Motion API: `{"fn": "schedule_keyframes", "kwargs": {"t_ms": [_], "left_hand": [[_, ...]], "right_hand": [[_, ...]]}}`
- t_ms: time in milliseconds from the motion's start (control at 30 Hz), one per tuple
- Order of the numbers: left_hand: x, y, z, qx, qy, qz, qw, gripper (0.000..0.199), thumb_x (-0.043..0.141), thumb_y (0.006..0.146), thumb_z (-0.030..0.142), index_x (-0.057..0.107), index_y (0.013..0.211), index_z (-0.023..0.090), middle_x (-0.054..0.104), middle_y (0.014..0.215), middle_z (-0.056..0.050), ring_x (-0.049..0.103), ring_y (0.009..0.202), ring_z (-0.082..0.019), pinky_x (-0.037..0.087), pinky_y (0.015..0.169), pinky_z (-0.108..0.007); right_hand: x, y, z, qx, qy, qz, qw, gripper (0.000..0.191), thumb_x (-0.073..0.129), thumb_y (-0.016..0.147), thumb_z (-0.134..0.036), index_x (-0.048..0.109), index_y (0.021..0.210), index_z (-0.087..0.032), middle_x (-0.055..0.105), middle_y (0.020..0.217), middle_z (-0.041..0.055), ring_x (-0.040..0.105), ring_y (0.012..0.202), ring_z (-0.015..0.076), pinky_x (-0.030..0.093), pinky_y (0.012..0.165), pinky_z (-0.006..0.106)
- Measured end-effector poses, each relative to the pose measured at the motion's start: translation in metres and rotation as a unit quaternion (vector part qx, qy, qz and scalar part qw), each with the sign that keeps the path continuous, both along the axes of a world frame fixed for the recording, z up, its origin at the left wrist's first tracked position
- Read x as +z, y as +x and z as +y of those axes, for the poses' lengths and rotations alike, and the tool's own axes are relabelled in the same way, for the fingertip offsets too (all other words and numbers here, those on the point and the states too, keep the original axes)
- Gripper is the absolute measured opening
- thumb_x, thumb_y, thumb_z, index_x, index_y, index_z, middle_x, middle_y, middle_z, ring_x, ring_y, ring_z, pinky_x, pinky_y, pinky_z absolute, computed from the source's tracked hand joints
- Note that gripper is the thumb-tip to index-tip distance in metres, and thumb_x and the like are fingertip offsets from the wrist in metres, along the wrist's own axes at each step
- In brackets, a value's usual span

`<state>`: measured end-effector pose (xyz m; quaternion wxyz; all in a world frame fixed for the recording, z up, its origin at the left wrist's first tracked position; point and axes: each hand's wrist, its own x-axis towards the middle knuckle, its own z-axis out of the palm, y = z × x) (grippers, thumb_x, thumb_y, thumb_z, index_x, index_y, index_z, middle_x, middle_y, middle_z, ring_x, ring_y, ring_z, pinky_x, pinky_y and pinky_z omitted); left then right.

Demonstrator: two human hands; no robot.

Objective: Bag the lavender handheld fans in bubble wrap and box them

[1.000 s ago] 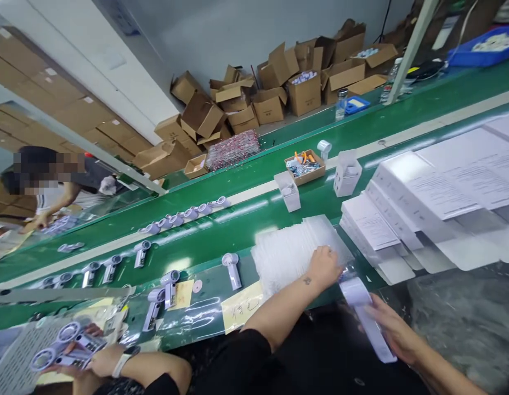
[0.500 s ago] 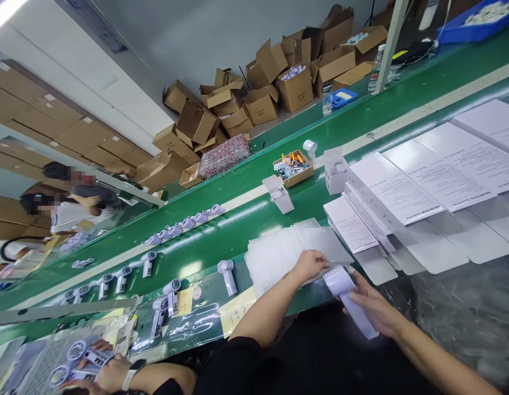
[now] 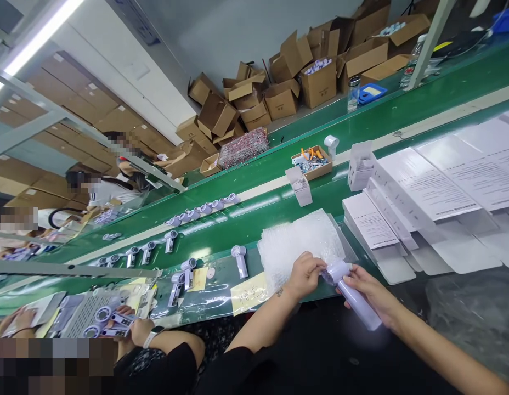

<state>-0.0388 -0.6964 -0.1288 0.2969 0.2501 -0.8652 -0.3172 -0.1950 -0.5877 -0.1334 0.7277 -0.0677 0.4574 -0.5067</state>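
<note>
1. Handheld fan (image 3: 362,311): in front of the torso at the bench (image 3: 219,303) edge, tilted, head up by the left hand, handle angled down. Looks like stiff, light plastic; smooth shell, so probably a bit slippery. Best hold: handle just below the head (I'd keep pressure off the grille, likely the fragile bit).
2. Right hand (image 3: 377,297): partly closed, fingers curled around the upper handle, thumb near the neck.
3. Left hand (image 3: 304,275): thumb and fingertips pinched together at the head's rim. Can't tell if they have the rim itself or something thin.
4. Bubble-wrap sleeves (image 3: 277,247): soft, piled just beyond the left hand.
5. White boxes (image 3: 367,216): stacked, to the right of the sleeves.
6. Cardboard tray (image 3: 319,171): farther back, with orange-handled tools (image 3: 307,154).
</note>
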Motion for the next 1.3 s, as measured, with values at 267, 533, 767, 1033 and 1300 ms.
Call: {"fn": "schedule_keyframes", "kwargs": {"t_ms": [267,533,767,1033,1300], "left_hand": [[0.018,0.019,0.006,-0.109,-0.302,-0.02,0.947,0.027,0.039,0.08,0.009,0.06,0.096,0.014,0.049,0.067,-0.004,0.046,0.065,-0.017,0.045,0.064,-0.033],[-0.013,0.038,0.038,-0.004,-0.254,-0.038,0.967,0.022,0.039,0.08,0.008,0.059,0.088,0.013,0.049,0.064,-0.005,0.046,0.061,-0.017,0.042,0.053,-0.028],[0.022,0.004,0.038,-0.094,-0.001,-0.063,0.994,0.019,0.046,0.085,0.025,0.062,0.089,0.016,0.062,0.072,-0.003,0.056,0.068,-0.013,0.046,0.068,-0.024],[0.052,0.004,0.024,-0.048,0.348,-0.119,0.929,0.023,0.055,0.077,0.032,0.066,0.086,0.013,0.054,0.057,0.003,0.045,0.05,-0.008,0.034,0.047,-0.019],[0.069,0.029,0.006,-0.127,0.339,0.01,0.932,0.099,0.084,0.047,0.041,0.041,0.133,0.021,0.052,0.116,-0.013,0.051,0.068,-0.011,0.046,0.061,-0.025]], "right_hand": [[0.019,0.002,0.012,0.012,-0.017,-0.014,1.0,0.041,0.069,0.073,-0.026,0.051,0.11,-0.024,0.064,0.084,0.0025,0.063,0.074,0.0187,0.055,0.051,0.028],[0.031,0.019,0.016,-0.094,0.008,0.05,0.994,0.041,0.073,0.07,-0.027,0.05,0.105,-0.025,0.065,0.083,0.001,0.065,0.071,0.0201,0.056,0.053,0.032],[0.026,0.021,0.02,-0.116,0.038,0.002,0.993,0.031,0.073,0.069,-0.022,0.051,0.091,-0.024,0.065,0.073,-0.0023,0.063,0.06,0.0152,0.055,0.057,0.028],[0.051,0.0,0.049,0.059,0.076,0.214,0.972,0.024,0.065,0.076,-0.041,0.053,0.077,-0.019,0.059,0.062,-0.0005,0.057,0.05,0.0108,0.048,0.042,0.02],[0.093,-0.005,0.04,0.179,-0.102,0.304,0.93,0.032,0.052,0.082,-0.051,0.051,0.082,-0.019,0.063,0.073,0.0034,0.063,0.058,0.0154,0.053,0.055,0.029]]}}
